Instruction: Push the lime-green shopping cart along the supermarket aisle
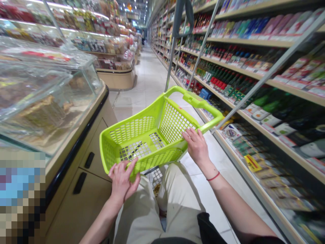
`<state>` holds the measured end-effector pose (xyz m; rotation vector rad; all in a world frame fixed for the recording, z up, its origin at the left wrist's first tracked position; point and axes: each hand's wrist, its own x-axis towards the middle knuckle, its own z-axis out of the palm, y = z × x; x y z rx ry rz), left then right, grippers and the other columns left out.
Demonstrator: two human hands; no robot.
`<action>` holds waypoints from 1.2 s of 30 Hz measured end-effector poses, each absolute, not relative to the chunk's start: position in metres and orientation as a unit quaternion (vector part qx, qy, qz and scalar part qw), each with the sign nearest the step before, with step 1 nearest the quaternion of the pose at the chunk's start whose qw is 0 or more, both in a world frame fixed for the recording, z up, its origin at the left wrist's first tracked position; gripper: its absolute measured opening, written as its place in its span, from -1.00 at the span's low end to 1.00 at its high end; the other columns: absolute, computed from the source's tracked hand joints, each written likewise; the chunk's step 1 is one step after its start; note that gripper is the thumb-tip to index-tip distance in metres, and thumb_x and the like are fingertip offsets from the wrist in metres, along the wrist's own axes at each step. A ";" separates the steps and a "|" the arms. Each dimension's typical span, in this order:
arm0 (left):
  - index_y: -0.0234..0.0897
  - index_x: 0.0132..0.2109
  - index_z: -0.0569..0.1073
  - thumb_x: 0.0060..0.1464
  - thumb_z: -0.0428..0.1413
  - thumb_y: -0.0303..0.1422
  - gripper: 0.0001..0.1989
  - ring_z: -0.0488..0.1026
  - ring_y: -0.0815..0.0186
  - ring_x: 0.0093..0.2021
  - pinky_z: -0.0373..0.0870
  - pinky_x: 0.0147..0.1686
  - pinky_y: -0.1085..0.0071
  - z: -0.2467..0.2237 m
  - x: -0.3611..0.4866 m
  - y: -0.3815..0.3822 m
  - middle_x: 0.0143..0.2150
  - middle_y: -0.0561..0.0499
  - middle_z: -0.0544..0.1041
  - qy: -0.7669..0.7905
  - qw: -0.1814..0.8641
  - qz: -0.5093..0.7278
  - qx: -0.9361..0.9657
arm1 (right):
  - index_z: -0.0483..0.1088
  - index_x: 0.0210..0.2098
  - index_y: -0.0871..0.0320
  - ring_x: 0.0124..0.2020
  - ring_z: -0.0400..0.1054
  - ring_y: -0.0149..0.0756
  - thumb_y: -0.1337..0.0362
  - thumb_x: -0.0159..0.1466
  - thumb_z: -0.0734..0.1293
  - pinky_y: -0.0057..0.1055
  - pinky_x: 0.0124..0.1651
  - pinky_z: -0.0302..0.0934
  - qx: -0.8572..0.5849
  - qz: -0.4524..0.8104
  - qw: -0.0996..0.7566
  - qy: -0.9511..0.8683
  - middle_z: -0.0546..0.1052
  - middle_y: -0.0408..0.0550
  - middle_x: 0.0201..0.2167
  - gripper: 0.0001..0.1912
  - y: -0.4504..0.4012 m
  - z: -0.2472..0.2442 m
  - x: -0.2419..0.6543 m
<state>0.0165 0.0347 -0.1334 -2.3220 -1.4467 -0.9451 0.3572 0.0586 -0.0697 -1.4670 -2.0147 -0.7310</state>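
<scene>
Nearest observed are the wearer's light trousers (177,200), on the near side of the green shopping cart (132,128), with part of a dark garment (204,222) against them. The left hand (123,178) is closed over the cart's near rim toward its left end, fingers on top and thumb on the outer side. The right hand (197,145) has its fingers hooked over the same rim beside the cart's handle (213,113); its thumb cannot be made out. A thin red bracelet (213,176) encircles the right wrist. The cart stands directly before the wearer, its perforated basket set at an angle, handle end to the right. Beneath the cart, a lower grid (154,174) shows between the knees. Left of the cart is a wood-toned counter cabinet (73,217) with black pulls (80,183); upon it sits a clear display case (93,71), contents too blurred to identify. Right of the cart runs long shelving (269,125), stocked with bottles (218,71) and packets (232,132), a yellow price tag (252,163) fixed low down. Behind the cart's handle rises a grey pole (170,61) bearing a dark grey loop (177,18). Beyond the cart, to the left, a display stand (115,79) carries packaged goods. Pale floor tiles (148,73) lead away from the cart along the aisle, where a person (143,37) stands far off
</scene>
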 end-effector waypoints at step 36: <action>-0.19 0.18 0.42 0.05 0.12 -0.28 -0.49 0.36 0.09 -0.02 0.06 0.15 0.05 -0.133 0.018 0.033 -0.11 -0.11 0.42 -0.499 0.116 -0.319 -0.797 | 0.38 0.16 0.22 0.36 0.11 -0.12 0.63 0.25 0.12 0.04 0.35 0.07 -0.569 -0.232 0.280 -0.737 0.42 0.19 0.20 -0.45 0.053 -0.092 0.308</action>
